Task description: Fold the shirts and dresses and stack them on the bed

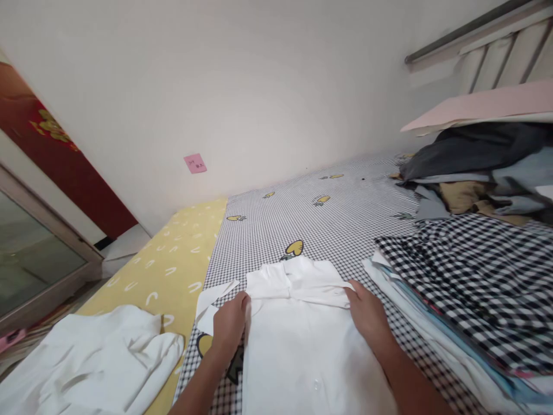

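A white shirt (302,346) lies flat in front of me, its buttoned front facing up and its upper part gathered into a band of folds. My left hand (232,323) pinches the left edge of this band between closed fingers. At the opposite edge my right hand (367,311) is closed on the fabric, with the thumb along the band's end. Beside my left hand lie flat white strips (211,297), which may be paper or cloth.
A crumpled white garment (103,357) lies on the yellow patterned cloth (181,230) at left. Folded clothes (466,271) are piled at right, topped by a pink sheet (484,106). The checked bedspread (280,213) meets a white wall (276,92) carrying a pink note (195,163).
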The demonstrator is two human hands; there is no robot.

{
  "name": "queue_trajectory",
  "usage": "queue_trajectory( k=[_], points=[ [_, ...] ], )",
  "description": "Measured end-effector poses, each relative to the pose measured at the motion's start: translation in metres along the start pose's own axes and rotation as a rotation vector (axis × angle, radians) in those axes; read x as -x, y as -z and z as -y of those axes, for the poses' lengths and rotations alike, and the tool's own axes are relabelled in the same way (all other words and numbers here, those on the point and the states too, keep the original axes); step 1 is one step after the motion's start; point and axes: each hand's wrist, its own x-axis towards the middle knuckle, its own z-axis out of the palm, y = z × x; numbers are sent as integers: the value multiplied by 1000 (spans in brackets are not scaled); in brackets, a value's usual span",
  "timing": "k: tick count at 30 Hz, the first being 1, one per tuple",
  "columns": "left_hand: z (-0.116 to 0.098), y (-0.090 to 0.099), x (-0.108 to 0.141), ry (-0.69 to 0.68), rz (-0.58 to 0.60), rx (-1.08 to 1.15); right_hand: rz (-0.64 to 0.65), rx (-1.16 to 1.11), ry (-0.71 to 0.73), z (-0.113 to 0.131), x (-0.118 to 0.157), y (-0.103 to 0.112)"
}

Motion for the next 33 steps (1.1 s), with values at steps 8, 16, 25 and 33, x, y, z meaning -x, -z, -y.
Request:
queue_trajectory(
  k=[8,16,25,33],
  points=[
    [-10,6,20,-219,-95,11,89,102,93,3,12,12],
    [-57,-13,23,-236,-130,48,-134,110,161,1,34,13],
    [-77,-69,47,-468,-163,202,157,182,350,111,-11,3],
    [-76,-89,48,-413,-419,234,204,-42,247,129,-67,-43]
  ],
)
